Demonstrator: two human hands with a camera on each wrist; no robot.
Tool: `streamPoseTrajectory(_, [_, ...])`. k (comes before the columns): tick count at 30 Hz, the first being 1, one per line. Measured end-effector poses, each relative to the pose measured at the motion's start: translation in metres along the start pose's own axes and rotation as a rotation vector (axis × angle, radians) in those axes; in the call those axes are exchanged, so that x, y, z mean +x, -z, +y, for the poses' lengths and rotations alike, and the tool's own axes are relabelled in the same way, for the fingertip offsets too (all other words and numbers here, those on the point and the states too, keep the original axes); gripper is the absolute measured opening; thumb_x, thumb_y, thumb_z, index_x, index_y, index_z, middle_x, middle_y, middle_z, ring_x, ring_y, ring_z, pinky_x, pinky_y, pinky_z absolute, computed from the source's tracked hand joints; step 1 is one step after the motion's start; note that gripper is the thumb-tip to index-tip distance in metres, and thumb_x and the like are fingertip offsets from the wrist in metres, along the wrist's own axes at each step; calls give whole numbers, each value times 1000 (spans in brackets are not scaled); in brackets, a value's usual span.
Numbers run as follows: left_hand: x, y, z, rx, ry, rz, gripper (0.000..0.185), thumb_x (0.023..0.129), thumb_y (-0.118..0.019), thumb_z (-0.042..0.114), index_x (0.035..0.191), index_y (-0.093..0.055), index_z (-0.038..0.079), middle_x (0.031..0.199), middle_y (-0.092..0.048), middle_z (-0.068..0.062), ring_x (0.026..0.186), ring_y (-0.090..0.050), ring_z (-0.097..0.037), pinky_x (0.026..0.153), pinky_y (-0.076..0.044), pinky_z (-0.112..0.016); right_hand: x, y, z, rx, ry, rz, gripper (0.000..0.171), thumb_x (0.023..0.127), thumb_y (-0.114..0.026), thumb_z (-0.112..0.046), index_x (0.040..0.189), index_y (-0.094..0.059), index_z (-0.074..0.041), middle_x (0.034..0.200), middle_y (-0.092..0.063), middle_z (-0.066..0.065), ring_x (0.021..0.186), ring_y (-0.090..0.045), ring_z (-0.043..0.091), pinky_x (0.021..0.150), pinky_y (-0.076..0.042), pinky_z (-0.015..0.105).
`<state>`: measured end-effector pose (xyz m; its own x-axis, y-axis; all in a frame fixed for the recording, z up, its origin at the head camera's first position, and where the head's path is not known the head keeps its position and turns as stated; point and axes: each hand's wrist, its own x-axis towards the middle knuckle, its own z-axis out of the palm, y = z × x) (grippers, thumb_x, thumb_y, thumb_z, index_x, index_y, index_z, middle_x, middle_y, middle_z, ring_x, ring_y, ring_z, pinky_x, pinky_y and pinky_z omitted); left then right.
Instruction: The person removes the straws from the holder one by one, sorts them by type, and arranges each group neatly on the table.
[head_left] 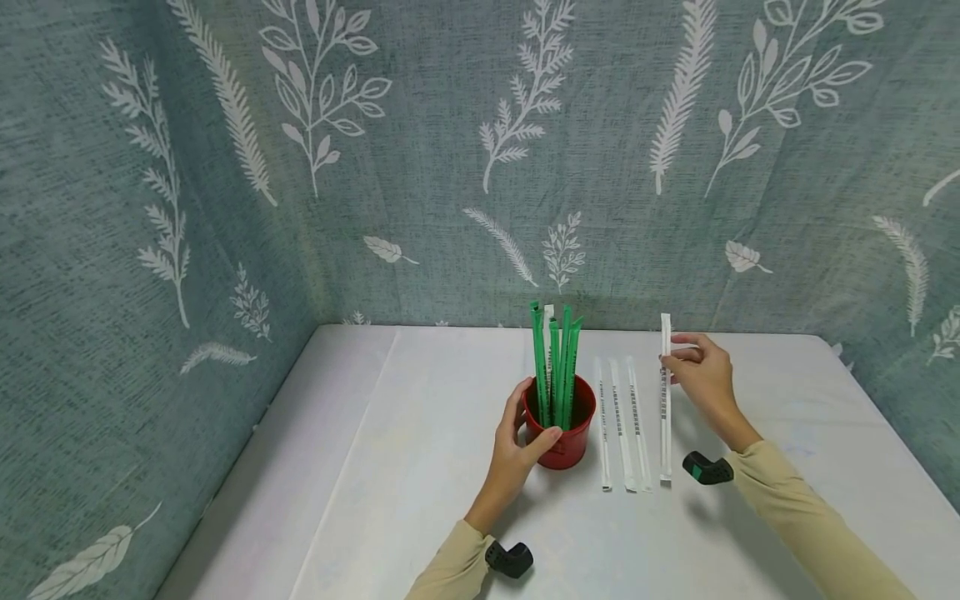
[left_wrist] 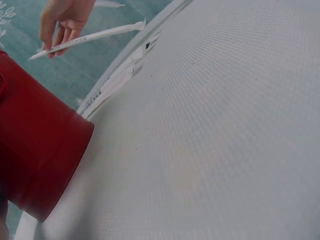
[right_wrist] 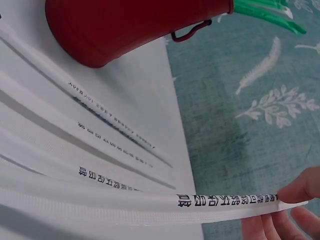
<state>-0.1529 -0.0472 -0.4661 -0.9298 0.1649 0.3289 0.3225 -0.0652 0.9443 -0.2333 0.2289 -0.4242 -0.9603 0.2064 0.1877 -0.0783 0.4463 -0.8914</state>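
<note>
A red metal bucket point(head_left: 564, 450) stands on the white table with several green-wrapped straws point(head_left: 558, 367) and a white-wrapped one upright inside. My left hand point(head_left: 516, 442) holds the bucket around its left and near sides, thumb across the front. Right of the bucket, my right hand point(head_left: 703, 372) pinches a white paper-wrapped straw point(head_left: 665, 408) near its upper end. Black printing runs along that straw, clear in the right wrist view, where fingers and thumb point(right_wrist: 299, 187) grip it. Between the bucket and this hand lie 3 more white-wrapped straws point(head_left: 619, 425), side by side.
The white table point(head_left: 390, 467) ends at the back against a grey-green cloth point(head_left: 435, 208) printed with white leaves. Another cloth side closes in on the left. A small wire handle loop point(right_wrist: 192, 32) sticks out from the bucket's side. Black wrist devices point(head_left: 510, 560) sit by both sleeves.
</note>
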Motion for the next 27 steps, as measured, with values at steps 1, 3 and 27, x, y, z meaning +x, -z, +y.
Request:
streamPoseTrajectory(1, [0,0,0,-1,2,0,69,88,-62,16,147,-28,11,145,-37,-6,129,-36,-28,100,-36,-52,0,-1,1,-4,-4,-3,37,88,-63,-10,122,-54,1,99,-65,22,64,-61,5,61,-54,28])
streamPoseTrajectory(3, [0,0,0,0,4,0,69,88,-62,17,147,-28,11,146,-37,-6,129,-36,-29,99,-37,-52,1,-2,3,-12,-10,-10,36,88,-63,-10,121,-55,2,98,-65,22,63,-61,5,61,-55,31])
streamPoseTrajectory(27, [-1,0,2,19,0,-2,69,88,-62,18,147,-27,10,146,-37,-8,130,-35,-30,100,-35,-54,13,-16,32,-77,-156,-106,39,83,-61,-15,116,-56,6,93,-67,19,57,-61,16,54,-51,34])
